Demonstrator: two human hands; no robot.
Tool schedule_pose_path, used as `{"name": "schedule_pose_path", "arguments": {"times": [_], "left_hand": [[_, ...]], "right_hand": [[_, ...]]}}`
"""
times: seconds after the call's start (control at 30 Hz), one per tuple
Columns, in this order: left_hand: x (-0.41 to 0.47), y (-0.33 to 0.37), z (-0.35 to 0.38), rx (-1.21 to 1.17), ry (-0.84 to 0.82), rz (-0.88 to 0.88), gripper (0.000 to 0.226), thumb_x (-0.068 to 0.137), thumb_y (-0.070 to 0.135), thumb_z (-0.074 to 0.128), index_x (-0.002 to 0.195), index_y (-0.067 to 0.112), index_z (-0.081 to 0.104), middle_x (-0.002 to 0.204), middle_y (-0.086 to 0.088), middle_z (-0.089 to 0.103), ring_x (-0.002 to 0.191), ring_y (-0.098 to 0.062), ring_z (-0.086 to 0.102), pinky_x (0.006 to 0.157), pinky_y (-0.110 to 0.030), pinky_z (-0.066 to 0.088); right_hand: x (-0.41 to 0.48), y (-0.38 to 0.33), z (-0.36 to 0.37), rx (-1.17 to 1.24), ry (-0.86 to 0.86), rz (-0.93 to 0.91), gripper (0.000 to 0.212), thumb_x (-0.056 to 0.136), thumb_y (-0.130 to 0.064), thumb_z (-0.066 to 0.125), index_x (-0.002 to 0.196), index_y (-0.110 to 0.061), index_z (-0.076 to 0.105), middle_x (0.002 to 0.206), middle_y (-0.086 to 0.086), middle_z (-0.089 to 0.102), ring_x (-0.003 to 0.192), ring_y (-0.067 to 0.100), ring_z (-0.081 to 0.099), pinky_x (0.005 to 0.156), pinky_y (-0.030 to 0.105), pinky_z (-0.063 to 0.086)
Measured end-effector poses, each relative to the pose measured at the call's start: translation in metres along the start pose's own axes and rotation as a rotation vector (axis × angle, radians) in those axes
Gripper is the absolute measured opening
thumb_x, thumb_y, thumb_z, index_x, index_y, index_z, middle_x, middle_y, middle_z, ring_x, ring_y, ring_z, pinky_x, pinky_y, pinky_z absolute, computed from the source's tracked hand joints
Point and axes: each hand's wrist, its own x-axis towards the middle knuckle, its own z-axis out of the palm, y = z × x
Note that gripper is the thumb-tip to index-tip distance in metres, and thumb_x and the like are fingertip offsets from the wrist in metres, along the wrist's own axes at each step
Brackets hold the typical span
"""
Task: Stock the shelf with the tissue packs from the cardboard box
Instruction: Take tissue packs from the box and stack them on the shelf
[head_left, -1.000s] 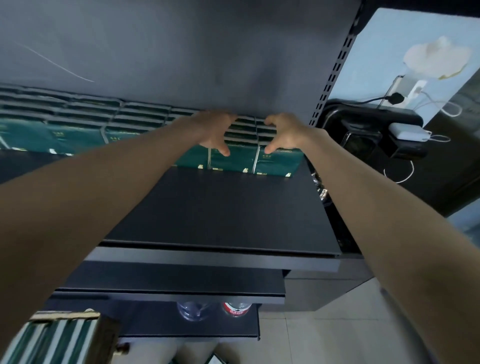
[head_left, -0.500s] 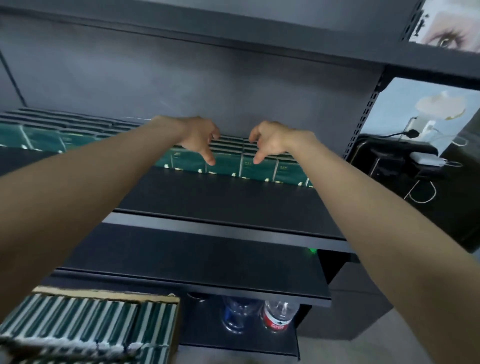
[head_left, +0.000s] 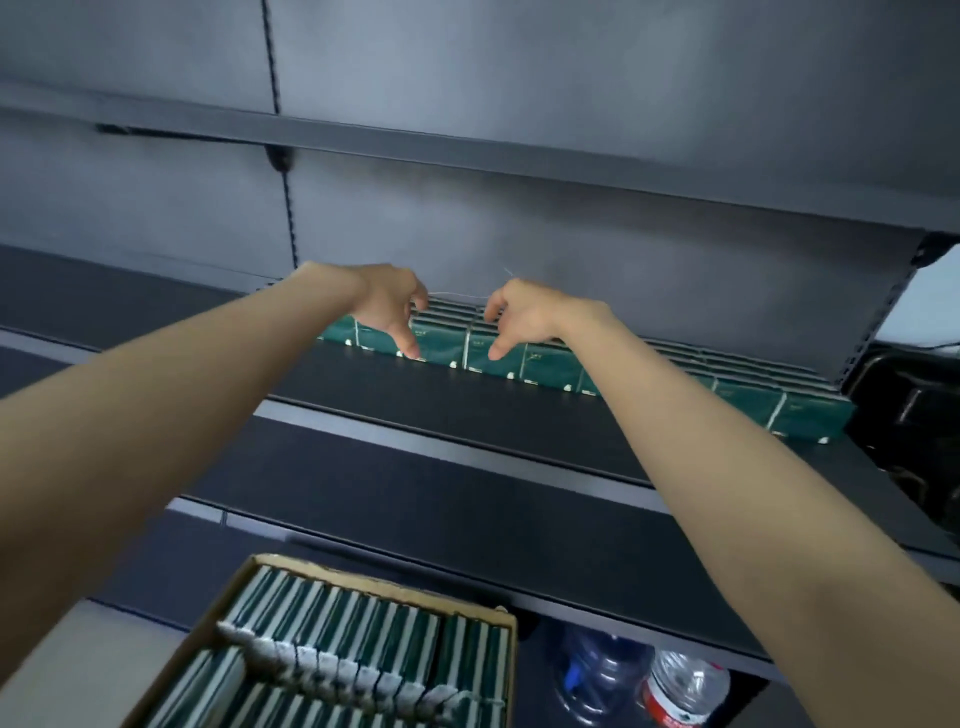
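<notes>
- A second ago both hands lay on the row of tissue packs (head_left: 545, 361) at the back of the shelf (head_left: 467, 405). Now my left hand (head_left: 387, 312) and right hand (head_left: 527, 317) hang just in front of that row, a little apart from each other.
- The fingers (head_left: 409, 344) of both hands are loosely curled, forefingers pointing down, and hold nothing. I cannot tell whether the tips brush the pack fronts.
- The view has tipped down since then, so the cardboard box (head_left: 374, 577) shows at the bottom, well below the hands, with its packs standing on edge.
- I judge the last batch is placed and let go, and a reach down to the box comes next.
- The box looks nearly full, so stocking seems far from done.
</notes>
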Motion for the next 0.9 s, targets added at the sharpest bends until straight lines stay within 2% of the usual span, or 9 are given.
{"name": "schedule_pose_path", "arguments": {"times": [0.13,0.27,0.47,0.57,0.7,0.83,0.9], "left_hand": [[-0.011,-0.046,0.004,-0.024,-0.008,-0.053,0.076,0.074,0.039,0.079,0.137,0.014,0.044,0.125,-0.003,0.061,0.117,-0.025,0.053,0.096,-0.032,0.039],[-0.015,-0.099,0.019,-0.073,-0.038,-0.070,0.075,0.074,0.038,0.079,0.137,0.015,0.046,0.123,-0.002,0.061,0.115,-0.024,0.054,0.088,-0.028,0.038],[0.008,-0.190,0.068,-0.093,-0.143,-0.002,0.079,0.072,0.041,0.079,0.137,0.013,0.045,0.122,-0.001,0.061,0.113,-0.024,0.055,0.096,-0.034,0.042],[0.017,-0.231,0.100,-0.106,-0.247,0.065,0.077,0.073,0.042,0.078,0.137,0.015,0.045,0.123,-0.001,0.059,0.112,-0.023,0.055,0.094,-0.034,0.042],[0.024,-0.272,0.153,-0.146,-0.378,0.127,0.076,0.076,0.039,0.077,0.139,0.014,0.042,0.127,-0.003,0.057,0.114,-0.023,0.054,0.091,-0.031,0.042],[0.026,-0.303,0.217,-0.187,-0.528,0.129,0.076,0.077,0.039,0.076,0.140,0.014,0.041,0.129,-0.003,0.055,0.114,-0.024,0.053,0.096,-0.035,0.042],[0.029,-0.314,0.250,-0.219,-0.572,0.120,0.075,0.078,0.038,0.075,0.140,0.014,0.041,0.130,-0.004,0.055,0.114,-0.023,0.053,0.095,-0.032,0.042]], "right_hand": [[0.022,-0.043,0.011,0.007,-0.015,-0.059,0.064,0.074,-0.025,0.081,0.131,-0.014,0.054,0.128,0.004,0.059,0.113,0.025,0.057,0.090,0.028,0.043],[0.050,-0.084,0.038,0.000,-0.069,-0.051,0.063,0.073,-0.026,0.081,0.129,-0.016,0.055,0.126,0.005,0.060,0.112,0.025,0.058,0.095,0.033,0.046],[0.101,-0.133,0.107,0.083,-0.127,0.040,0.062,0.074,-0.025,0.080,0.130,-0.019,0.054,0.127,0.006,0.058,0.108,0.025,0.058,0.095,0.036,0.047],[0.118,-0.152,0.151,0.134,-0.169,0.118,0.060,0.077,-0.024,0.078,0.131,-0.017,0.053,0.131,0.006,0.054,0.115,0.025,0.054,0.096,0.038,0.045],[0.127,-0.170,0.215,0.195,-0.262,0.214,0.060,0.079,-0.024,0.077,0.132,-0.014,0.052,0.127,0.005,0.059,0.114,0.025,0.056,0.085,0.030,0.042],[0.128,-0.180,0.286,0.268,-0.370,0.303,0.060,0.079,-0.023,0.076,0.133,-0.014,0.051,0.131,0.007,0.055,0.118,0.026,0.053,0.095,0.035,0.043],[0.126,-0.182,0.318,0.317,-0.413,0.329,0.062,0.081,-0.020,0.075,0.136,-0.012,0.048,0.135,0.009,0.052,0.121,0.026,0.052,0.098,0.035,0.042]]}}
